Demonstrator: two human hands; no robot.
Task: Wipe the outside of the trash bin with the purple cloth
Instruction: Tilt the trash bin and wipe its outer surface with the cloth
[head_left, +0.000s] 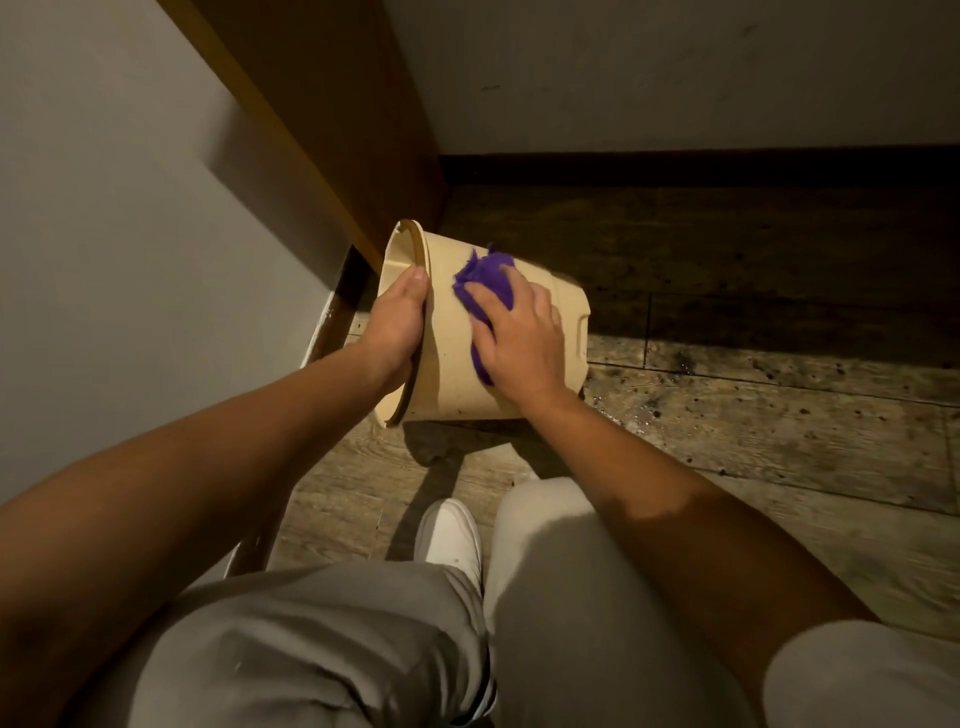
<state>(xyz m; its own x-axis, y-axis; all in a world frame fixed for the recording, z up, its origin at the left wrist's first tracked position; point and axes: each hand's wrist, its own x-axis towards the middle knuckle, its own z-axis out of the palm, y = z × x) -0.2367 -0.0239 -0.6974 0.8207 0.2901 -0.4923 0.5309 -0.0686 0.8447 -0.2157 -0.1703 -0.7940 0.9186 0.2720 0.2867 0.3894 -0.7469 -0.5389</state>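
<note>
A cream plastic trash bin (452, 358) lies tipped on its side on the wooden floor, its open mouth facing left. My left hand (396, 322) grips the rim of the mouth, thumb on the outside. My right hand (519, 340) presses a crumpled purple cloth (485, 283) flat against the bin's upper outer wall. Part of the cloth is hidden under my palm.
A wooden cabinet panel (332, 130) stands just left of and behind the bin, with a grey wall (104, 234) further left. Speckled wooden floor (779, 431) stretches to the right. My knees in light trousers and a white shoe (449, 538) are below the bin.
</note>
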